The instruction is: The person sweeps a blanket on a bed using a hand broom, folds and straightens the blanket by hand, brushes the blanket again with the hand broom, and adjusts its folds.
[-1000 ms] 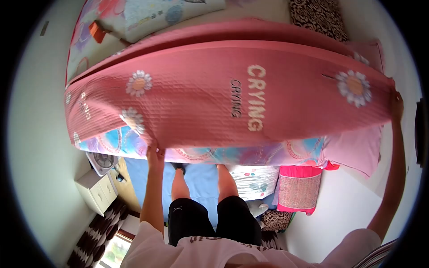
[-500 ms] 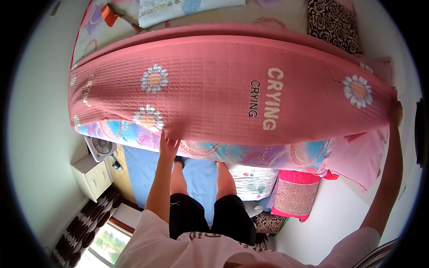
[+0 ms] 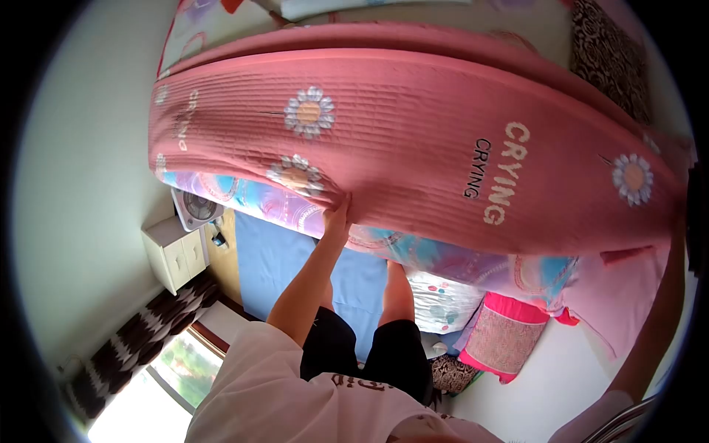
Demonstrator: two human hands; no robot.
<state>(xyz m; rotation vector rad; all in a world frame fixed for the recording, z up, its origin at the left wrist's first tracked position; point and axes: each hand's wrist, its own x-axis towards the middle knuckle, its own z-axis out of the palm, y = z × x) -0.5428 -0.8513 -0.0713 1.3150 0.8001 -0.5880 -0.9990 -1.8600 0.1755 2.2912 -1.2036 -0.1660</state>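
A pink quilted bedspread with daisy prints and the word CRYING stretches lengthwise over the bed, folded along its far side. My left hand is closed on its near edge, and creases run out from the fingers. At the far right, my right hand is at the bedspread's end, closed on it; shadow hides most of the fingers. Below the near edge shows a multicoloured patterned sheet, with a pale pink pillow at the right end.
Across the bed lie a dark patterned pillow and an orange-headed brush. Behind my legs are a blue mat, a pink-edged cushion and a white folded quilt. A fan and white cabinet stand left.
My left hand has closed on the bedspread's near edge and bunched it slightly. The view has turned, so the bed and bedspread appear shifted to the right.
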